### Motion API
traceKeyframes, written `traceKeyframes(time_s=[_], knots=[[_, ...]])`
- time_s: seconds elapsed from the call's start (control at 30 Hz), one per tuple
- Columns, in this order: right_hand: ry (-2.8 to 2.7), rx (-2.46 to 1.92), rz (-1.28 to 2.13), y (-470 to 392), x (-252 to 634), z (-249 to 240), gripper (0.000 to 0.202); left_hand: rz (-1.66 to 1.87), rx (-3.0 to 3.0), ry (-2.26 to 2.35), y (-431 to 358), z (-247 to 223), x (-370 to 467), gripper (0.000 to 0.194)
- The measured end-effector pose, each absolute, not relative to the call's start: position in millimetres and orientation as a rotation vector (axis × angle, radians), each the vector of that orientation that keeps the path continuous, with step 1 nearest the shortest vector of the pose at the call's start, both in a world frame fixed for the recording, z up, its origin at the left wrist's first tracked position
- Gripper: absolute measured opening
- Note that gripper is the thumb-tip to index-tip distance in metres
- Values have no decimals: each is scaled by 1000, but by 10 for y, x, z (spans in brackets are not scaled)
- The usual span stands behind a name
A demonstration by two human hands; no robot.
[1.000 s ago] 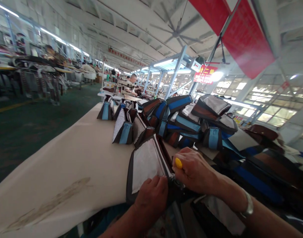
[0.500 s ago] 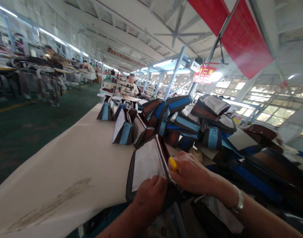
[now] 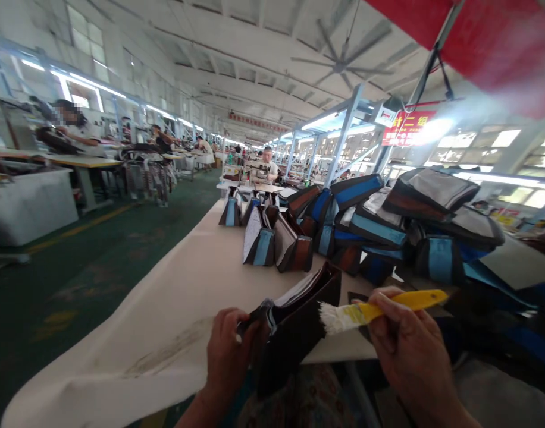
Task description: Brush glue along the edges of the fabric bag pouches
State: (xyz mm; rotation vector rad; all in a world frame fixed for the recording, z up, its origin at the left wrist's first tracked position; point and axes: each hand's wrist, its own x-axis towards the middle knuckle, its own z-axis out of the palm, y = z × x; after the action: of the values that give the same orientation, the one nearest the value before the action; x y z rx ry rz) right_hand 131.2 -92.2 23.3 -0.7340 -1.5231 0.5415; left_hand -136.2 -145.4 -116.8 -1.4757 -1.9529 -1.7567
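Observation:
A dark bag piece (image 3: 294, 327) with a pale lining stands at the near edge of the table. My left hand (image 3: 230, 351) grips its left end, fingers wrapped round the edge. To the right of it, my right hand (image 3: 406, 339) holds a brush (image 3: 379, 306) with a yellow handle. The brush's white bristles point left, close to the bag piece's dark side; whether they touch it I cannot tell.
The pale table (image 3: 178, 297) bears a stain near its front. Behind are upright bag pieces (image 3: 259, 241) and a large pile of blue, brown and grey ones (image 3: 370, 223). A person (image 3: 269, 166) sits beyond the table, and others work at left.
The bag piece has been turned, so its dark side and open top now show. My right hand has moved right, away from it, bringing the whole brush into view. The view has swung left.

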Motion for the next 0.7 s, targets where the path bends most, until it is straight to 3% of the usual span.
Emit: traceKeyframes(time_s=[0.1, 0.27, 0.5, 0.7], knots=[[-1528, -767, 628, -943, 1297, 134, 12, -1896, -1666, -1887, -1697, -1260, -1289, 17], [-1319, -777, 919, -1027, 1144, -22, 10, -1749, -1838, -1674, -1772, -1351, -1089, 47], [-1176, -708, 984, -1083, 1043, 201, 19, -1989, -1972, -1735, -1463, -788, -968, 20], [-1310, -651, 995, -1014, 931, 395, 19, -2106, -2085, -1857, -1452, -269, -956, 19]])
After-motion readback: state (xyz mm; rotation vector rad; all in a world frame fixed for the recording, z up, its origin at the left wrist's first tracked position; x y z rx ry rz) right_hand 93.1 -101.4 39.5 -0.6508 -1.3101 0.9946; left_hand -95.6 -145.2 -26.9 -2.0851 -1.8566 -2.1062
